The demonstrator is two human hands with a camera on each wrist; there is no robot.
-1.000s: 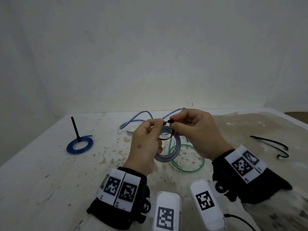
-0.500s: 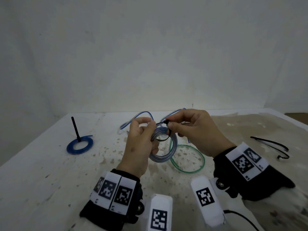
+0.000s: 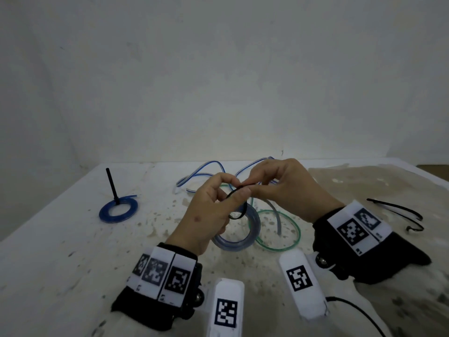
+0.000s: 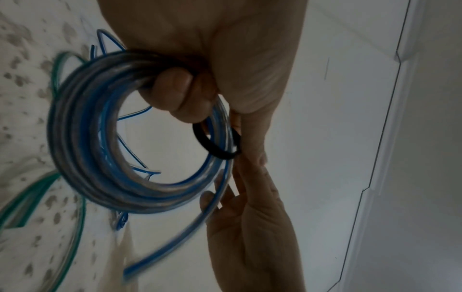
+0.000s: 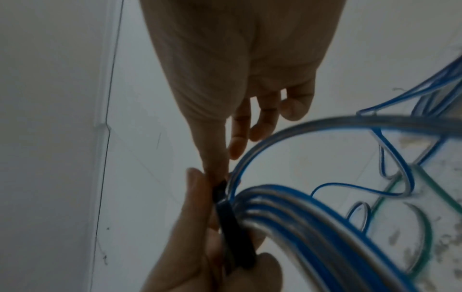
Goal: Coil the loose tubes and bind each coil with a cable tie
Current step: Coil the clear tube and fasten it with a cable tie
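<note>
Blue-striped clear tube, wound into a coil (image 3: 239, 235), hangs above the middle of the table (image 3: 60, 251) from the left hand (image 3: 209, 215), whose curled fingers (image 4: 172, 92) clench the turns at the coil's top. A black cable tie (image 3: 237, 207) loops loosely round those turns beside the fingers, with a gap showing between band and tube in the left wrist view (image 4: 212, 144). The right hand (image 3: 286, 188) meets the left at about 12 o'clock of the coil and pinches the tie between thumb and forefinger; its other fingers (image 5: 265, 118) hang relaxed. A free end of the tube (image 3: 274, 215) trails from the coil down toward the table at 3 o'clock.

No brand or readable words show; the only markings are black-and-white square code tags on both black wrist bands (image 3: 162, 276) and on the two white camera housings (image 3: 226, 310) below them.

Under the coil, toward 4 o'clock, a green tube (image 3: 286, 239) lies in a loose ring on the table. Behind the hands, at 12 o'clock, a loose blue tube (image 3: 201, 171) sprawls uncoiled. Far out at 9 o'clock a finished blue coil (image 3: 119, 210) lies flat with its tie tail (image 3: 112, 183) standing upright. Spare black ties (image 3: 401, 212) rest at 3 o'clock near the table's right edge. The stained white top is open between the bound coil and the hands and along the near edge; a white wall (image 3: 218, 81) closes off the far edge.
</note>
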